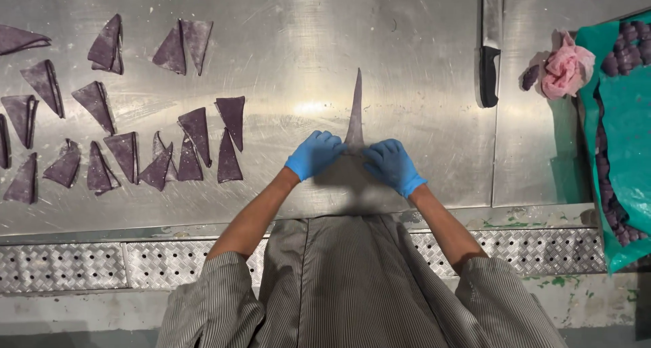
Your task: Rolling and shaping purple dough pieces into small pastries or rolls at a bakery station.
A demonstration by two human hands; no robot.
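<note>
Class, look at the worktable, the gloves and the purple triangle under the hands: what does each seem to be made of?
Worktable: brushed stainless steel, seemingly; scratched and glaring. Gloves on the left hand and right hand: thin blue nitrile or latex, fitting tightly. Purple triangle: probably soft rolled dough, matte, stretched to a thin point.

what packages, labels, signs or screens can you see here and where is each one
No labels, signs or screens show.
Teal plastic sheet: far right edge of the steel table, a crumpled liner that wraps rows of purple dough pieces; it is the only packaging in view.
</note>
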